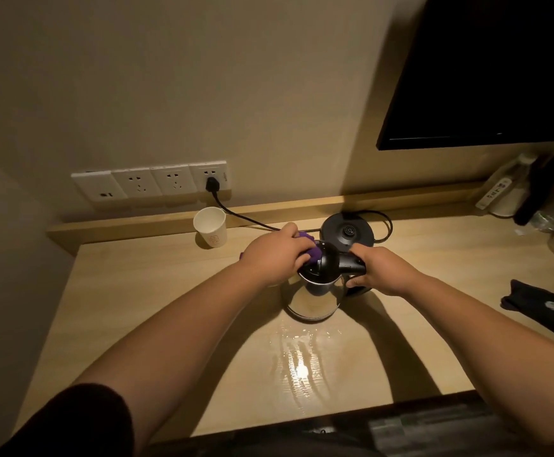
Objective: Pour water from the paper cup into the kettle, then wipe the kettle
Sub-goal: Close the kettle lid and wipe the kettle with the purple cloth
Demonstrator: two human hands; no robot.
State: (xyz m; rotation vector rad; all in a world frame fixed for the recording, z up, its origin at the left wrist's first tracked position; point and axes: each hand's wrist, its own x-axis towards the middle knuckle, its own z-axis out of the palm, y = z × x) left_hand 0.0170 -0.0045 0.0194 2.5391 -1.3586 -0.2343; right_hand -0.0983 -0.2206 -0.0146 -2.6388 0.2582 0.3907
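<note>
— So where's the kettle point(315, 291)?
— Upright on the bench point(137, 308), in front of its base point(347, 231). Right hand point(381, 270) grips the handle; left hand point(274, 255) fingers clutch a purple cloth point(308, 243) at the kettle's lid. Paper cup point(210, 226) stands behind-left.

purple cloth point(308, 247); silver kettle point(315, 296); white paper cup point(210, 227)

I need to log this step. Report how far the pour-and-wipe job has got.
Done, it seems: the paper cup stands upright, set aside by the wall. In hand: the left hand presses a purple cloth to the top of the kettle, and the right hand grips its handle. Left: its steel body, then back onto the base.
</note>
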